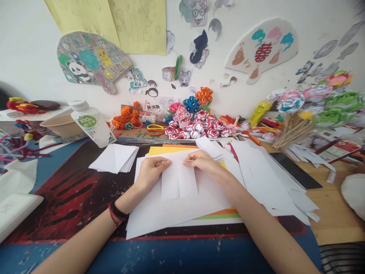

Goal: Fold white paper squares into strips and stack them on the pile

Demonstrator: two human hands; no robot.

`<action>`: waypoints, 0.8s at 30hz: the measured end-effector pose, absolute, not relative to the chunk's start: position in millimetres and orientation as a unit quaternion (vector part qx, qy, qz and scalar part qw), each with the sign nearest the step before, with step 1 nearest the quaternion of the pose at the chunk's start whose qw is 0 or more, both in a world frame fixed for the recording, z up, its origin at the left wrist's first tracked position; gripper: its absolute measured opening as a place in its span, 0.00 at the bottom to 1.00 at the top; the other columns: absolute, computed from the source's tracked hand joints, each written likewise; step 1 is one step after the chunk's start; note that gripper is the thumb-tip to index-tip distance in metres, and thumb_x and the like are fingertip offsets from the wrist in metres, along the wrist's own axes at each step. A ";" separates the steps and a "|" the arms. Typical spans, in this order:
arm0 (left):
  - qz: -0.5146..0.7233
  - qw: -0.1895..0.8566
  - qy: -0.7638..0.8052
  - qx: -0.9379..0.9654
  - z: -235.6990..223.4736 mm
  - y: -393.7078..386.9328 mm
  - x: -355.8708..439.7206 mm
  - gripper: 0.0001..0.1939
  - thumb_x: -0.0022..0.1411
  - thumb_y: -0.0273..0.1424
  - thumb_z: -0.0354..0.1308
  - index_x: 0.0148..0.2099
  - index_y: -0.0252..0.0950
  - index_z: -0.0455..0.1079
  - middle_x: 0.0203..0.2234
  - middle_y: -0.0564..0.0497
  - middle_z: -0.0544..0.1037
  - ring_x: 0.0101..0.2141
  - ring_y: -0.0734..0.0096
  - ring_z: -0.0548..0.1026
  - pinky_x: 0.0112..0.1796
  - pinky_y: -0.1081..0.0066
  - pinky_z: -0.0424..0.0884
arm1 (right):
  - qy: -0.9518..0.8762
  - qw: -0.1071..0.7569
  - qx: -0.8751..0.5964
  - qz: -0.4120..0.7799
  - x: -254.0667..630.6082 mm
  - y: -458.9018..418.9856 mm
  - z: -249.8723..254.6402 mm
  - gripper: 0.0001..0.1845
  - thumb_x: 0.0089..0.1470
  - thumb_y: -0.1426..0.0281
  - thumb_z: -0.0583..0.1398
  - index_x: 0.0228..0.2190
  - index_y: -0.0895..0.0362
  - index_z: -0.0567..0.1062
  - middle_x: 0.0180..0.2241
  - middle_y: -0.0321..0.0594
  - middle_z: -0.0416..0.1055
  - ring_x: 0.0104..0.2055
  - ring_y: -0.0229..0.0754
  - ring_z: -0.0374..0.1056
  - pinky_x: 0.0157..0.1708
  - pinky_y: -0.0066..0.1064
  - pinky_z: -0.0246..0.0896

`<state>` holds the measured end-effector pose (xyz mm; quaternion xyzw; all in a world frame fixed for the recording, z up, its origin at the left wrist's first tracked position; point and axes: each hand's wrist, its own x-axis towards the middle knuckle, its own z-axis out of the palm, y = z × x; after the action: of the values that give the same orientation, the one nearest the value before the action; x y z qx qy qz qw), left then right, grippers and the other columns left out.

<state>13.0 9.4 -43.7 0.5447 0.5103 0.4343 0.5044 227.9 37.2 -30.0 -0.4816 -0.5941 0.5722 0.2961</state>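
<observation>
Sheets (pixel 156 214) underlie creased paper (pixel 171 184), far edge in left grip (pixel 151 171) and right grip (pixel 203 161).

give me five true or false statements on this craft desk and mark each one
1. The left hand and right hand both hold a creased white paper sheet. True.
2. A dark red-and-black bracelet circles the right arm. False: it circles the left arm.
3. A black-and-red patterned mat lies on the blue tabletop. True.
4. A white pouch with green print stands right of both hands. False: it stands left.
5. A white fan-shaped board with a red symbol is on the white wall. True.
</observation>
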 end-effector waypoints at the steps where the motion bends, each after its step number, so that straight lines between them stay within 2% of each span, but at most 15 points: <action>1: 0.431 0.509 0.507 0.547 -43.2 9.3 12.5 0.18 0.50 0.43 0.66 0.34 0.31 0.77 0.29 0.44 0.80 0.27 0.67 0.74 0.28 0.71 0.66 | -0.597 0.295 -0.474 0.577 228.3 37.2 -30.2 0.15 0.40 0.60 0.68 0.22 0.59 0.76 0.24 0.36 0.71 0.28 0.38 0.64 0.31 0.31 0.53; 4: 0.424 0.506 0.501 0.560 -40.9 8.7 11.3 0.18 0.51 0.43 0.65 0.35 0.32 0.77 0.24 0.48 0.78 0.24 0.69 0.72 0.25 0.73 0.63 | -0.607 0.290 -0.454 0.584 228.6 36.8 -30.9 0.18 0.43 0.58 0.67 0.31 0.59 0.79 0.34 0.42 0.77 0.36 0.44 0.70 0.36 0.33 0.59; 7: 0.420 0.475 0.510 0.582 -38.3 7.9 11.7 0.17 0.51 0.43 0.64 0.33 0.32 0.77 0.20 0.50 0.76 0.20 0.71 0.69 0.22 0.74 0.60 | -0.625 0.298 -0.450 0.564 227.7 37.1 -32.7 0.19 0.44 0.57 0.67 0.33 0.59 0.80 0.38 0.44 0.78 0.40 0.46 0.71 0.39 0.34 0.62; 16: 0.395 0.431 0.522 0.621 -35.2 6.8 12.9 0.17 0.51 0.43 0.63 0.33 0.33 0.79 0.19 0.50 0.76 0.21 0.70 0.71 0.20 0.74 0.58 | -0.653 0.288 -0.430 0.553 228.0 41.2 -39.4 0.15 0.44 0.60 0.67 0.30 0.60 0.80 0.33 0.44 0.78 0.36 0.45 0.72 0.38 0.34 0.63; 24: 0.397 0.460 0.525 0.596 -41.2 7.8 13.0 0.18 0.51 0.43 0.63 0.34 0.31 0.78 0.27 0.45 0.81 0.25 0.67 0.73 0.26 0.72 0.65 | -0.631 0.297 -0.460 0.550 222.9 36.2 -35.0 0.13 0.41 0.62 0.68 0.26 0.60 0.79 0.28 0.41 0.76 0.32 0.42 0.69 0.35 0.32 0.60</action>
<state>13.0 7.8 -41.2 0.5965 0.5249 0.3968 0.4596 222.9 36.2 -35.0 -0.4597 -0.6312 0.5497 0.2968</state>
